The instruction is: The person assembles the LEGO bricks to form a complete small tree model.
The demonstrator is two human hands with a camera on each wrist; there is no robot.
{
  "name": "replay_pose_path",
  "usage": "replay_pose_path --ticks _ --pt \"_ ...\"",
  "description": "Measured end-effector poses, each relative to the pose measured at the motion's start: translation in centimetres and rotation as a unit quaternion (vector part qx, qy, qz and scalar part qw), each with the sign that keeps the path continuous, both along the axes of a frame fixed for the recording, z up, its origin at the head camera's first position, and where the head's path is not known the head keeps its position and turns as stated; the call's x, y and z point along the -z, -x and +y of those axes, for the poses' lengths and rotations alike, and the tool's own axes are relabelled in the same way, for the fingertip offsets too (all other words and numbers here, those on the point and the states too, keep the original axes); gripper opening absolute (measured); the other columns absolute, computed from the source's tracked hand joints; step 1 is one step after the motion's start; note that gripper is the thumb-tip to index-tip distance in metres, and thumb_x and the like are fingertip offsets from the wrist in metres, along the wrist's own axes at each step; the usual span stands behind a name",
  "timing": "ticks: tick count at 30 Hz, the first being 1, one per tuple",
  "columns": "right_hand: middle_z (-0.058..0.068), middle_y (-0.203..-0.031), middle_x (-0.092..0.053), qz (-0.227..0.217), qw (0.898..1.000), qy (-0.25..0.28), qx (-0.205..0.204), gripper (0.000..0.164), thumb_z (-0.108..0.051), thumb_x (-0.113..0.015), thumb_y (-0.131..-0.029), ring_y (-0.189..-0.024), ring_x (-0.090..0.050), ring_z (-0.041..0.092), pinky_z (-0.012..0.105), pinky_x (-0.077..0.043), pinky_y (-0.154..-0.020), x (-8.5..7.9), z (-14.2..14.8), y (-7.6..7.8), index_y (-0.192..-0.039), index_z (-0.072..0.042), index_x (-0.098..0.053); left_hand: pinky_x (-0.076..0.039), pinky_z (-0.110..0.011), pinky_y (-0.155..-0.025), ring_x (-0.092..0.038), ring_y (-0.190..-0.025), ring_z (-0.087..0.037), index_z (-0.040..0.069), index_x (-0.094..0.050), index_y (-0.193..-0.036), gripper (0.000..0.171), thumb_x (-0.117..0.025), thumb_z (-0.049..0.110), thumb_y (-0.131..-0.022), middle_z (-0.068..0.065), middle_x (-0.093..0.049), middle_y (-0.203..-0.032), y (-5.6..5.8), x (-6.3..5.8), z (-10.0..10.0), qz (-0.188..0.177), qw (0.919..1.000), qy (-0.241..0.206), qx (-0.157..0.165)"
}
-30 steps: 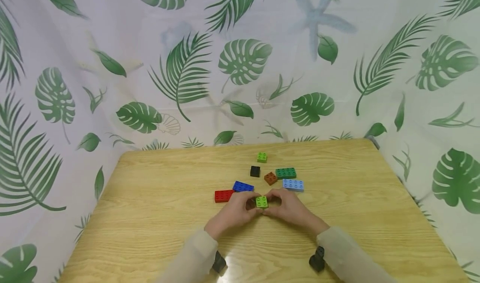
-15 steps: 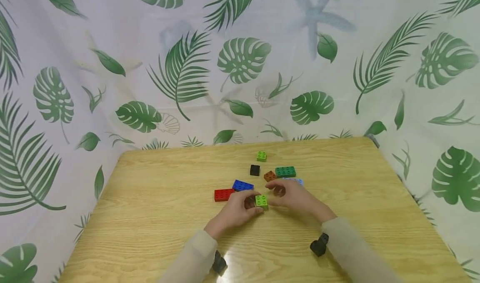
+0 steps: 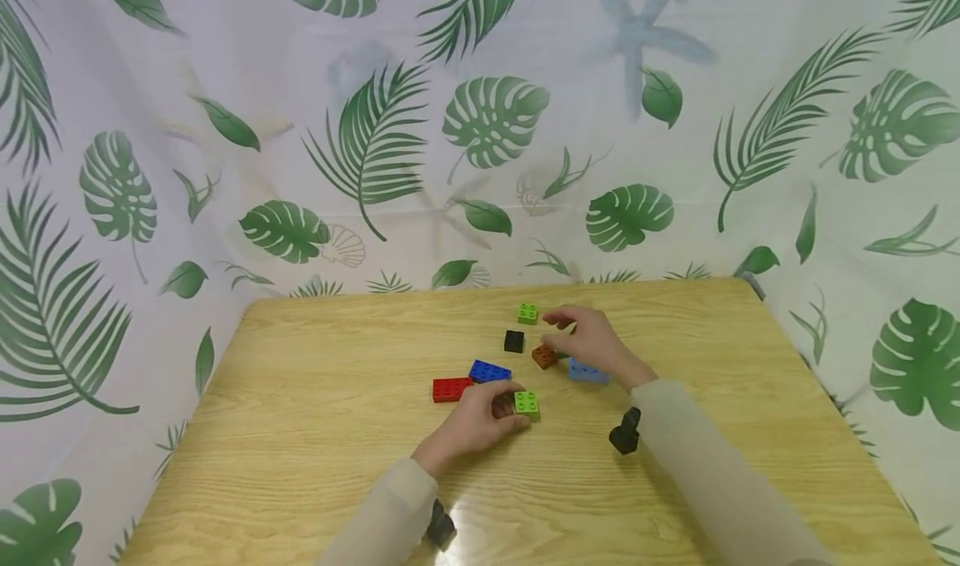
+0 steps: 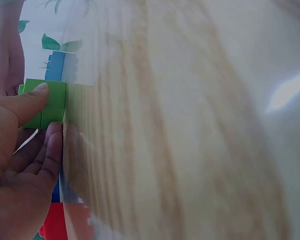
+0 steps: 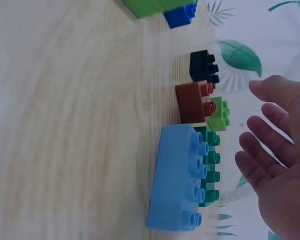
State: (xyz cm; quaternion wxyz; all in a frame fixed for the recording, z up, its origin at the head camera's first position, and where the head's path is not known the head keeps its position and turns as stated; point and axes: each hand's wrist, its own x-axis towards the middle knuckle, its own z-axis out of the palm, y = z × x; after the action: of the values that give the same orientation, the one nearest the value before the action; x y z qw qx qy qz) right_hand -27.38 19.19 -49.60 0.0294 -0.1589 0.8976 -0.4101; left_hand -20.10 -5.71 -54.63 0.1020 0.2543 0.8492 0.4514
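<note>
My left hand (image 3: 474, 420) pinches a lime green brick (image 3: 527, 404) low over the table. In the left wrist view, the thumb lies on one side of this brick (image 4: 52, 105) and the fingers sit below it. My right hand (image 3: 592, 341) reaches over the far bricks, fingers loosely bent and holding nothing. Its fingertips overlap the brown brick (image 3: 544, 356) in the head view, close to a second lime green brick (image 3: 528, 313). The right wrist view shows its palm and spread fingers apart from the bricks. That hand mostly hides the dark green brick (image 5: 210, 170) from the head camera.
A light blue brick (image 3: 587, 371) lies under the right wrist. Left of the brown one is a black brick (image 3: 513, 341). Beyond my left hand are a blue brick (image 3: 490, 372) and a red brick (image 3: 452, 389). A leaf-patterned cloth (image 3: 420, 216) hangs behind the wooden table (image 3: 315, 433).
My right hand has let go of the near lime green brick and moved away, over the brown and dark green bricks. The left hand keeps its hold in the same place.
</note>
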Motion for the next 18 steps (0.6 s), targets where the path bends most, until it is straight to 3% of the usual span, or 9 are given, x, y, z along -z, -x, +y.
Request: replay_pose_path --ticks 7,18 --pt "0.021 -0.139 -0.065 0.000 1.000 -0.017 0.006 0.048 -0.024 -0.071 -0.101 -0.125 -0.060 0.039 0.055 -0.053 -0.101 0.9 -0.9 2.5 -0.143 -0.001 -0.062 -0.053 -0.021 -0.074 -0.062 -0.082 -0.004 0.010 -0.070 -0.132 0.040 -0.081 0.020 -0.095 -0.001 -0.072 -0.098 0.0 -0.1 -0.1 -0.002 1.0000 0.000 -0.003" --pt "0.025 -0.142 -0.062 -0.020 0.999 -0.033 0.016 0.052 -0.017 -0.069 -0.101 -0.125 -0.061 0.041 0.055 -0.054 -0.099 2.0 -2.0 4.9 -0.146 0.003 -0.057 -0.053 -0.020 -0.074 -0.061 -0.082 -0.004 0.010 -0.069 -0.133 0.040 -0.081 0.018 -0.095 -0.001 -0.072 -0.099 -0.1 -0.3 -0.1 -0.010 0.9999 0.002 0.000"
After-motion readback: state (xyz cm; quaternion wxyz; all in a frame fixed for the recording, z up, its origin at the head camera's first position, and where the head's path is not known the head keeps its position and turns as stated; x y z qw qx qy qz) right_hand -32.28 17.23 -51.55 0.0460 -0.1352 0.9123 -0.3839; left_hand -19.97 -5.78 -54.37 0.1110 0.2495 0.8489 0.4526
